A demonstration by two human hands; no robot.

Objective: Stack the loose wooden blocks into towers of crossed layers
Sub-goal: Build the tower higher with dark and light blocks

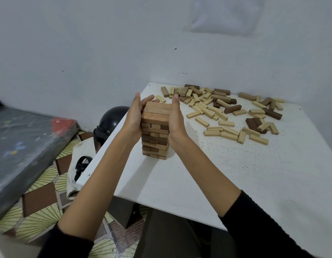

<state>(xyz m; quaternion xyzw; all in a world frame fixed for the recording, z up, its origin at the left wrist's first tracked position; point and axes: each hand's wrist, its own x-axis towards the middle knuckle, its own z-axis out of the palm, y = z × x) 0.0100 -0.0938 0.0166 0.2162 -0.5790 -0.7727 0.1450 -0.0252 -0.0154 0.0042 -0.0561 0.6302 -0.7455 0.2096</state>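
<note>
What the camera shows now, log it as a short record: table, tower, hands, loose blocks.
table: white, speckled
tower: one, crossed layers, upright near the table's left edge
left hand: pressed flat on the tower's left side
right hand: pressed flat on its right side
loose blocks: light and dark, scattered at the far right

Left hand (135,116), right hand (175,119) press flat against tower (155,131) sides; loose blocks (226,110) behind.
</note>
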